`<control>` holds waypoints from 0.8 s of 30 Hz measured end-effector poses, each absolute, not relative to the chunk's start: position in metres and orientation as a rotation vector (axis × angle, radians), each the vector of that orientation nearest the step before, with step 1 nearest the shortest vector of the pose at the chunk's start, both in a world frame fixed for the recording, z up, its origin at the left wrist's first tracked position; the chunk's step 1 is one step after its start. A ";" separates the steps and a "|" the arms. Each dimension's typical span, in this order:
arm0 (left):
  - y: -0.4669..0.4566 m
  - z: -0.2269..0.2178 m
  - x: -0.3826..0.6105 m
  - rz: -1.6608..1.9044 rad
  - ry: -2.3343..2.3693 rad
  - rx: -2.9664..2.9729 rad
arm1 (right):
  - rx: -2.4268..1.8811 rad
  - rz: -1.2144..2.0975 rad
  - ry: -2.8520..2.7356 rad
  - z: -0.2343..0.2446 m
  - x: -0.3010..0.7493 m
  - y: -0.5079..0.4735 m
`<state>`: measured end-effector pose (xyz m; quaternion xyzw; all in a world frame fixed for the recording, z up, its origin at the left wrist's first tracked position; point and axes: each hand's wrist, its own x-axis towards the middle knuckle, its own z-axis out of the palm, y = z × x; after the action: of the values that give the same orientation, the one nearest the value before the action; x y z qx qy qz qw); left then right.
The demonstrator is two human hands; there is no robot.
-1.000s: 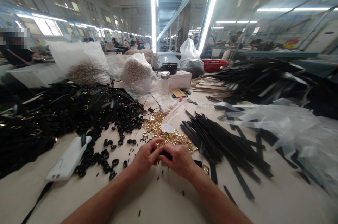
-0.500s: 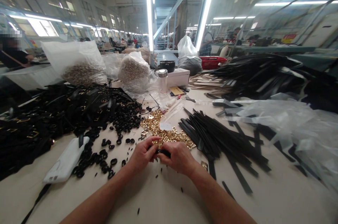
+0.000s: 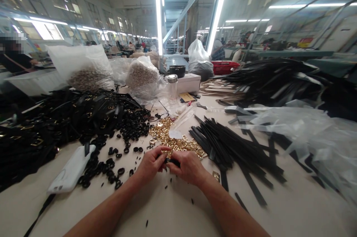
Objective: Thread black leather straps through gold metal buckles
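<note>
My left hand [image 3: 151, 162] and my right hand [image 3: 187, 165] meet over the near edge of a pile of gold buckles [image 3: 173, 138]. Between them is a short stretch of black strap [image 3: 173, 161], mostly hidden by the fingers. My right fingers are closed around it, while my left thumb and fingertips pinch at its left end. Gold shows just above the strap; I cannot tell whether that is a held buckle or the pile behind. To the right lies a bundle of black straps [image 3: 231, 147]. Small black loops [image 3: 108, 166] are scattered left of my left hand.
A white power bank [image 3: 71, 170] with a cable lies at left, by a heap of buckled black straps [image 3: 69, 118]. Farther back stand a glass bottle [image 3: 172, 88], glasses [image 3: 160, 114] and filled plastic bags [image 3: 142, 75]. Plastic sheeting [image 3: 301, 125] covers the right side.
Both hands keep almost the same place and grip on the strap. The whole view has shifted very slightly; nothing on the table has visibly moved.
</note>
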<state>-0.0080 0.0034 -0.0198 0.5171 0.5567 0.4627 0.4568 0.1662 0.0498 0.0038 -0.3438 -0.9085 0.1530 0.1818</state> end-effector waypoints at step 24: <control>0.009 -0.021 -0.015 1.196 1.405 1.153 | -1.044 0.466 -2.577 0.005 0.167 0.050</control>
<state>-0.0150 0.0086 -0.0214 0.4692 0.5720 0.4869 0.4644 0.1666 0.0497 0.0054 -0.3654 -0.9022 0.1630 0.1607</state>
